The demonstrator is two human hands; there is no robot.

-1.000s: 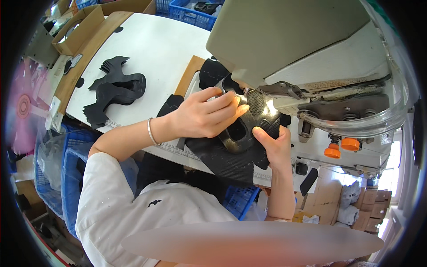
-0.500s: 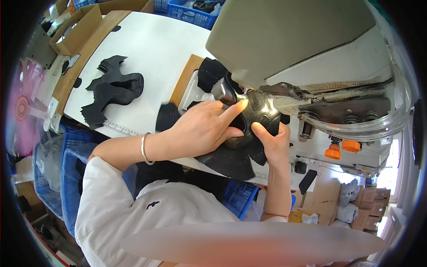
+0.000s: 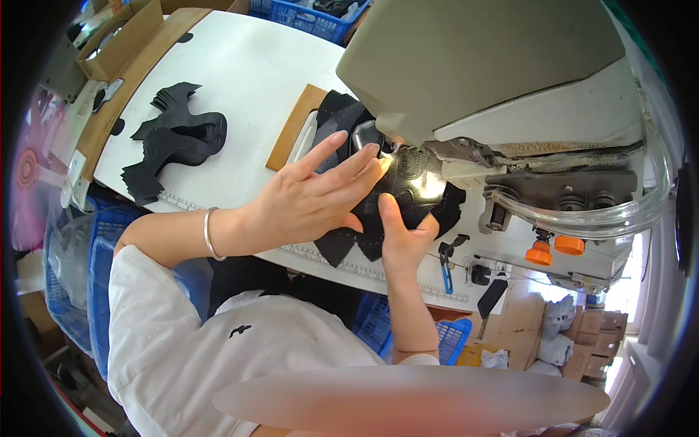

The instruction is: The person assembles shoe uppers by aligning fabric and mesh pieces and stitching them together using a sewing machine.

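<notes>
Around black workpiece point(image 3: 445, 211): tabletop point(image 3: 255, 80) (white), crates point(image 3: 306, 22).

This is a sewing workshop: industrial sewing machine point(image 3: 480, 65), stacked cut pieces point(image 3: 164, 151), plastic crates point(image 3: 312, 22).

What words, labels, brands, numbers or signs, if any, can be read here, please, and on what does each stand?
None can be read clearly enough to quote.
Ruler strip along the white table: markings too small to read.
White shirt: small dark emblem, no letters visible.
</notes>
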